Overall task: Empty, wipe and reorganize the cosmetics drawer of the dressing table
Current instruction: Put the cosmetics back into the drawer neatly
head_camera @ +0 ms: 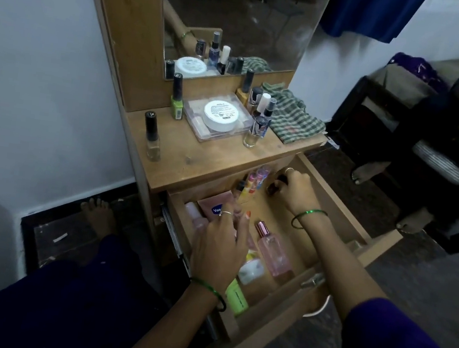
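Purple sleeves frame the view as the person leans over the open drawer (334,187), pulled well out from under the dressing table's top (219,155). Her left hand (220,248) hovers low over the near-left items with fingers spread and relaxed, gripping nothing, just above a pink tube (214,205) and a white jar (250,270). Her right hand (296,187) reaches to the far end, fingers curled round a small dark bottle (274,187), likely to lift it out. A pink perfume bottle (272,249) lies flat in the middle and a green tube (237,296) sits by the near wall, so emptying looks partly done. Up top, nail polishes, a clear case (197,124) under a round white tub (220,115), and a checked cloth (294,115) wait, the cloth probably for wiping.
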